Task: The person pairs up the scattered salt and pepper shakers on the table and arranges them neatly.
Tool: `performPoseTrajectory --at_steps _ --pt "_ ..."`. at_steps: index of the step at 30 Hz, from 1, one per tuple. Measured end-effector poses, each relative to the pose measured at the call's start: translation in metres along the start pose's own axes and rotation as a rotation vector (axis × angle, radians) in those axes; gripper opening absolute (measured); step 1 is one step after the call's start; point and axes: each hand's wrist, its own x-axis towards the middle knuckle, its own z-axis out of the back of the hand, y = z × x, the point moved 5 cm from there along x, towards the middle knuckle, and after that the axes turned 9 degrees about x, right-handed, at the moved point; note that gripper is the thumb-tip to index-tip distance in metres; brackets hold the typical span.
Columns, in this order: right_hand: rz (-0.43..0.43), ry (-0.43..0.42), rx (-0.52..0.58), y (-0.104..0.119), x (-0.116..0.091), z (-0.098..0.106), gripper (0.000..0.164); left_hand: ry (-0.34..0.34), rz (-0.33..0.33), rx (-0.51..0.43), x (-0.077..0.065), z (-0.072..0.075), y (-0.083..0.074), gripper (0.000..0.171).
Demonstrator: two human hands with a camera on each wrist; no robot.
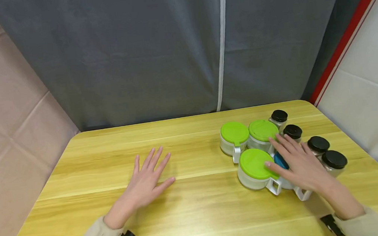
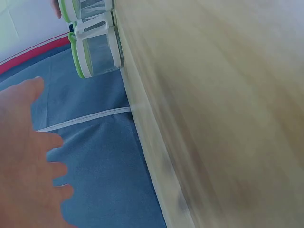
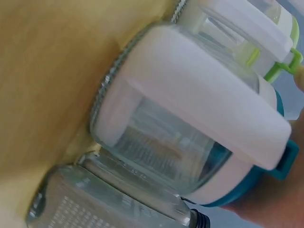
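Note:
My left hand [image 1: 144, 185] hovers over the bare left part of the wooden table, fingers spread, holding nothing. The right hand [image 1: 303, 168] is spread, palm down, above a jar with a blue lid [image 1: 280, 160], which it mostly hides. In the right wrist view that glass seasoning jar [image 3: 190, 109] stands close under the hand, its white handle facing the camera; whether the palm touches the lid I cannot tell. The right thumb lies over the edge of the front green-lidded jar [image 1: 256, 164]. Two more green-lidded jars [image 1: 234, 133] stand just behind it.
Several glass bottles with black caps [image 1: 318, 144] line the right side of the jar group, partly behind the right hand. The wooden table [image 1: 197, 214] ends at a grey curtain [image 1: 137, 62] at the back. Pale fabric walls [image 1: 369, 91] flank both sides.

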Motion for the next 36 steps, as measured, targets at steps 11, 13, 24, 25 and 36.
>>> performPoseTrajectory --at_steps 11,13,24,25,36 --pt "0.082 -0.112 0.032 -0.008 -0.002 0.033 0.068 -0.178 0.048 -0.195 0.018 0.014 -0.005 0.068" --pt "0.08 -0.136 0.08 -0.012 -0.004 0.04 0.067 -0.22 0.059 -0.268 0.023 0.017 -0.007 0.067" --pt "-0.052 -0.242 0.34 -0.06 -0.025 0.075 0.052 -0.193 0.136 -0.718 0.057 0.009 -0.026 0.063" --pt "-0.079 -0.247 0.348 -0.066 -0.027 0.076 0.051 -0.177 0.141 -0.749 0.06 0.006 -0.029 0.064" --pt "0.126 -0.001 0.864 -0.132 -0.044 0.064 0.045 0.017 0.143 -0.982 0.1 -0.036 -0.053 0.073"
